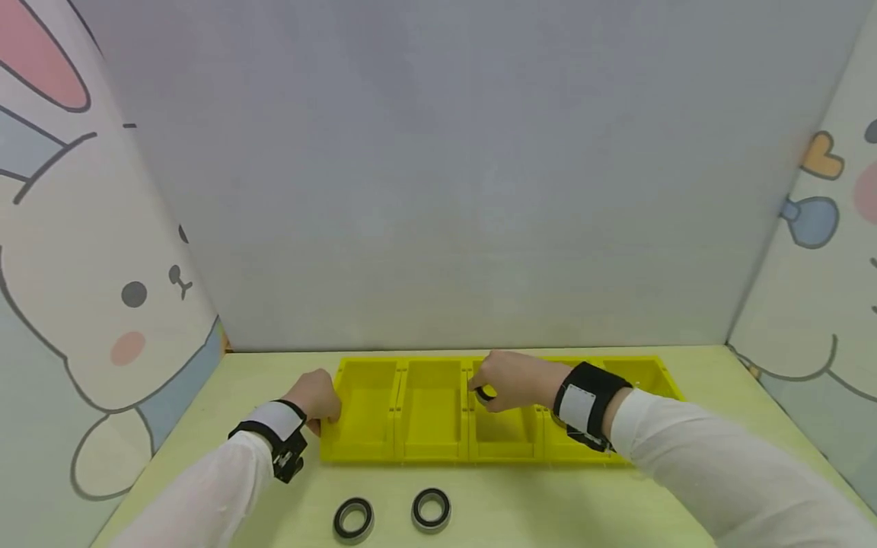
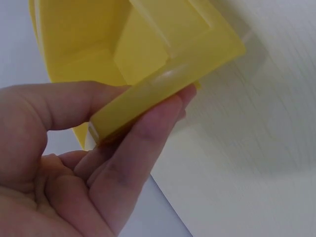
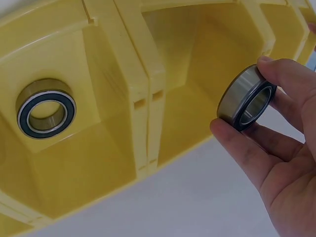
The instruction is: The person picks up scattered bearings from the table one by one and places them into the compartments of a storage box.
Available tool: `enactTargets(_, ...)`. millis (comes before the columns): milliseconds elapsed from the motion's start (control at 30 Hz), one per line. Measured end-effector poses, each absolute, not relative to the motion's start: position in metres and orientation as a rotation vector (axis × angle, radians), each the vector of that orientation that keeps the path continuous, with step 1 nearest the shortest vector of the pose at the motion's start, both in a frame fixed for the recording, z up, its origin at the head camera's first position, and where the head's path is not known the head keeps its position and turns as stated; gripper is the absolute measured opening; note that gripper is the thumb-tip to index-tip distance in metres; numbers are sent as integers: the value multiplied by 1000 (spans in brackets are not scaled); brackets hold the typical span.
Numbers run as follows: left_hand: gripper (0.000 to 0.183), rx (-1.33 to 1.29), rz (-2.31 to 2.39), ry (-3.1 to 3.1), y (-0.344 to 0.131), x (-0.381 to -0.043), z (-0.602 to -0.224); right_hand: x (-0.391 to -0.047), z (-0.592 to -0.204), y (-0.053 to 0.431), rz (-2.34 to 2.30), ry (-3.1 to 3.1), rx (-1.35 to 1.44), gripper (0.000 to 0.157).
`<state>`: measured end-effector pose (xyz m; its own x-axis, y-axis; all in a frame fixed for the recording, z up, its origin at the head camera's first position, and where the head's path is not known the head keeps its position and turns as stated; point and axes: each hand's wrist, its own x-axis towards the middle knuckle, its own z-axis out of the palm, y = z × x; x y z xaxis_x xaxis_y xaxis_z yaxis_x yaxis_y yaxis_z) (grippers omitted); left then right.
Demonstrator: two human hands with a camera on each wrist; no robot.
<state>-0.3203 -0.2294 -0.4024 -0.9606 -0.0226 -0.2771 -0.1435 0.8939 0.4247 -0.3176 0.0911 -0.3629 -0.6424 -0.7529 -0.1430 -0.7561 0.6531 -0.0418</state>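
Note:
My right hand [image 1: 517, 379] pinches a ball bearing [image 3: 247, 98] between thumb and fingers, tilted over the third compartment from the left of a yellow divided bin [image 1: 361, 461]. The bearing has a shiny steel outer ring and a black seal. My left hand [image 1: 317, 397] grips the bin's left end wall; in the left wrist view the thumb lies on the inner side and the fingers [image 2: 143, 143] on the outer side. Another bearing [image 3: 47, 111] sits in the compartment beside the one under my right hand, mostly hidden by the right wrist in the head view.
Two more bearings, a left one [image 1: 353, 520] and a right one [image 1: 432, 510], lie flat on the pale table [image 1: 521, 510] in front of the bin. A grey wall [image 1: 479, 190] stands behind, with cartoon-printed panels at both sides.

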Motion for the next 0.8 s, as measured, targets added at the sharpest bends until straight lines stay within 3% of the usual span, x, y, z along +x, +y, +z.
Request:
enactTargets(200, 16, -141, 637, 2804, -228, -318, -401, -334, -380, 88, 5, 2798, -1151, 24)
enactTargets(500, 17, -174, 617, 2803, -224, -316, -397, -331, -385, 85, -67, 2889, -984, 26)
enactTargets(800, 13, -148, 626, 2809, -224, -314, -396, -334, -432, 91, -117, 2881, -971, 25)
